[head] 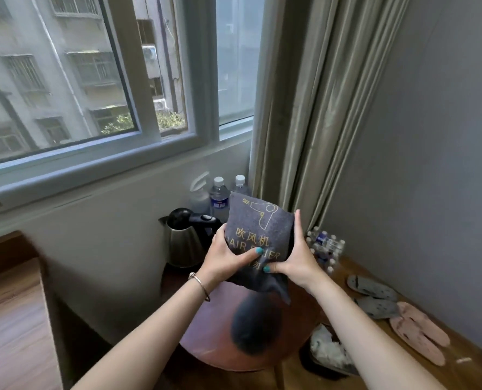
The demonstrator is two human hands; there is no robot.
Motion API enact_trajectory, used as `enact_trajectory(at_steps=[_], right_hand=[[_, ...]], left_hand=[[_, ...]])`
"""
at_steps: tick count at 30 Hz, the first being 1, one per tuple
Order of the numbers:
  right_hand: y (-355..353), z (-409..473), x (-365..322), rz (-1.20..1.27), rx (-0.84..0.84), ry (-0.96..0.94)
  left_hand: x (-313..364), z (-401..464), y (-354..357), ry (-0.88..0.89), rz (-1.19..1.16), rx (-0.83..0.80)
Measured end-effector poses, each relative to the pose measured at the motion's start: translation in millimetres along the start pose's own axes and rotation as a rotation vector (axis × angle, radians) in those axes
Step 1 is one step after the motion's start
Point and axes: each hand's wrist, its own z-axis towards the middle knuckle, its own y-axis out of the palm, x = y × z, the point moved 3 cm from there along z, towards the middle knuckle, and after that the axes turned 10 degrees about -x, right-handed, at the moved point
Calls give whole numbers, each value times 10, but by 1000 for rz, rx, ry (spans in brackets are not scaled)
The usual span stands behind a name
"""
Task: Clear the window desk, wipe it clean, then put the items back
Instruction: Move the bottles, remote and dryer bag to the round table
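Both hands hold a grey hair dryer bag [258, 229] above the round table [206, 327].

Head view: left hand [228, 258] grips the bag's left edge, thumb across the front; right hand [296, 258] grips its right edge, fingers curled round. Bag upright, printed face to camera, dark blurred mass hanging below it. Behind the bag: steel kettle [183, 237], spray bottle [199, 194], two water bottles [219, 198]. Right of the bag, on the floor: bottle pack [325, 243], grey slippers [373, 294], pink slippers [420, 330].

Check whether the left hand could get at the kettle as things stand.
Probably not yet: the left hand grips the hair dryer bag together with the right hand. The kettle stands close beside it, unblocked, once that grip lets go.
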Motion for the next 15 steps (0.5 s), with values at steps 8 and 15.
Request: enact_trajectory(at_steps=[8, 15], right_hand=[[-511, 481, 719, 43, 113, 94], [-642, 888, 1395, 128, 210, 161]], left_hand=[[-384, 901, 383, -173, 75, -83], [-813, 1583, 527, -313, 87, -89]])
